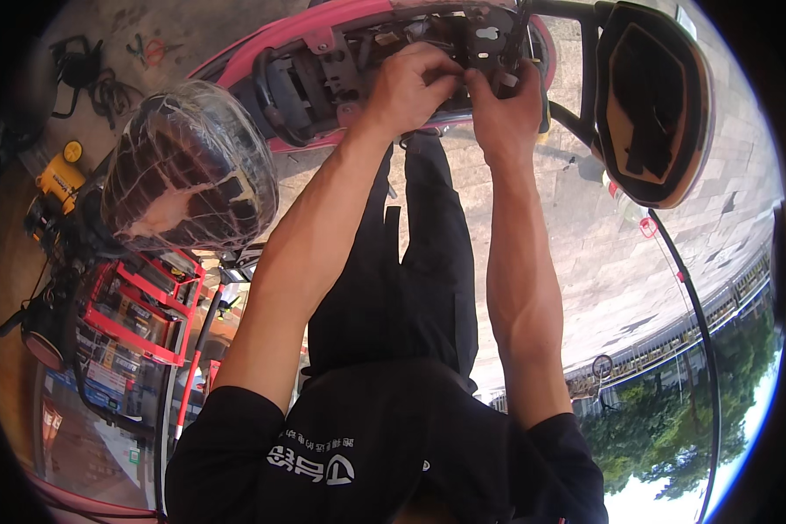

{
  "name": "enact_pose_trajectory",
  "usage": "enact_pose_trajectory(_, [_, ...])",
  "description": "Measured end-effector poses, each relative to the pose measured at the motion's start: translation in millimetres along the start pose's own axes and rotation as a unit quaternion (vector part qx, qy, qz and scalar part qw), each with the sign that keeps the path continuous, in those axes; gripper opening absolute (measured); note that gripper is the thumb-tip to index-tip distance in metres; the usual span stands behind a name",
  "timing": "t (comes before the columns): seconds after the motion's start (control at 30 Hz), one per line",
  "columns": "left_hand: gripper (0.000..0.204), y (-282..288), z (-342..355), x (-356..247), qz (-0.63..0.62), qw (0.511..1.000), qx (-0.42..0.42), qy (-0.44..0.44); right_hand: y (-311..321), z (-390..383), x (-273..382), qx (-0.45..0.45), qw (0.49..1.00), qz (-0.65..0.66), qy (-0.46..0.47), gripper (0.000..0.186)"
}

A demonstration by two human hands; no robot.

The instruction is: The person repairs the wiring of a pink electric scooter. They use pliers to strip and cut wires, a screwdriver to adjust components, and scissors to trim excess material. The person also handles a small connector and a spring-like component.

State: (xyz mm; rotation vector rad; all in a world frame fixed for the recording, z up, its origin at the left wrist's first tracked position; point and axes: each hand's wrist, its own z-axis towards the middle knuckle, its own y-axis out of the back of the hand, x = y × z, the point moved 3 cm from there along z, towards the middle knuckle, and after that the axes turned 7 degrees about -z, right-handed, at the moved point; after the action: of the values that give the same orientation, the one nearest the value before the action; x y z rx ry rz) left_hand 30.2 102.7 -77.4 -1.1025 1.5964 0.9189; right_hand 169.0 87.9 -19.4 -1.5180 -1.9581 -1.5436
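The pink body of a scooter [281, 37] lies open at the top of the view, showing dark metal brackets and wiring inside. Over this cavity my left hand [410, 87] is closed, its thumb and index finger pinched together. My right hand [508, 113] is closed beside it, thumb tip almost meeting the left fingertips. What the pinched fingers hold is too small or hidden to make out. A perforated metal bracket [487, 37] sits just beyond my thumbs. Along the outer side of my right hand shows a narrow black and yellow piece [545, 113].
A dark padded piece wrapped in clear plastic [192, 170] stands left of my arm. To the right is a black-rimmed oval panel [653, 105] on a tube. Pliers [137, 51] and cables [112, 94] lie on the far-left floor. A red rack [144, 301] stands lower left.
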Motion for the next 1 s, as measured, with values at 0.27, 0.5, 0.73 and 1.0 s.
enact_pose_trajectory(0.27, [0.014, 7, -2, 2, -0.080, 0.982, -0.094, 0.144, 0, 5, -1, 0.006, 0.999, -0.039, -0.010, 0.046])
enact_pose_trajectory(0.5, [0.018, 7, 3, -16, 0.087, 0.989, -0.026, 0.113, -1, 10, -20, 0.016, 0.999, 0.013, -0.032, 0.047])
enact_pose_trajectory(0.73, [0.018, -7, 2, -22, 0.113, 0.989, -0.053, -0.082, 0, 12, -21, 0.040, 0.997, 0.044, -0.043, 0.046])
enact_pose_trajectory(1.0, [0.013, -3, 0, -16, 0.069, 0.993, -0.042, -0.082, -3, 10, -14, 0.032, 0.997, 0.050, -0.039, 0.046])
